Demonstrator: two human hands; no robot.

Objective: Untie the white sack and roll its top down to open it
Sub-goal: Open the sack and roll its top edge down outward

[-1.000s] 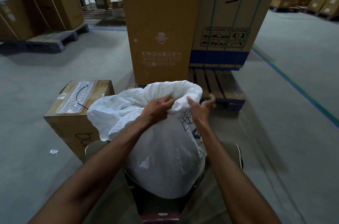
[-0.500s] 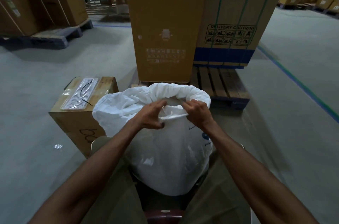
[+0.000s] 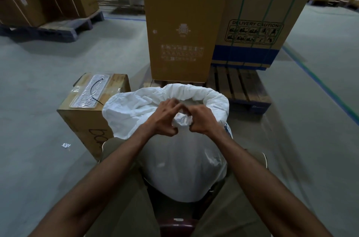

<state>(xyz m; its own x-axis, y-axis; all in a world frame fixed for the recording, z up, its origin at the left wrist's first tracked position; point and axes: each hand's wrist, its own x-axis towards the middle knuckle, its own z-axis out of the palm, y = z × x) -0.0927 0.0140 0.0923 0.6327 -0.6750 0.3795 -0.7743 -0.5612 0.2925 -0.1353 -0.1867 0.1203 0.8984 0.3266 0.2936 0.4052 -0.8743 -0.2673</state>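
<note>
The white sack stands upright between my knees, its mouth open and its top edge turned over into a thick roll around the far and right side. My left hand and my right hand meet at the near rim, fingertips close together. Both pinch a bunched fold of the sack's near edge between them. The loose top cloth hangs out to the left over the sack's shoulder. What lies inside the sack is hidden by my hands.
A low cardboard box with a plastic tray on it stands at my left. Tall cartons on a wooden pallet rise just behind the sack. Grey concrete floor spreads on both sides.
My hands have drawn together from the spread rim toward the near middle and gathered a fold of cloth. The rolled top sits lower and thicker than a second ago.
</note>
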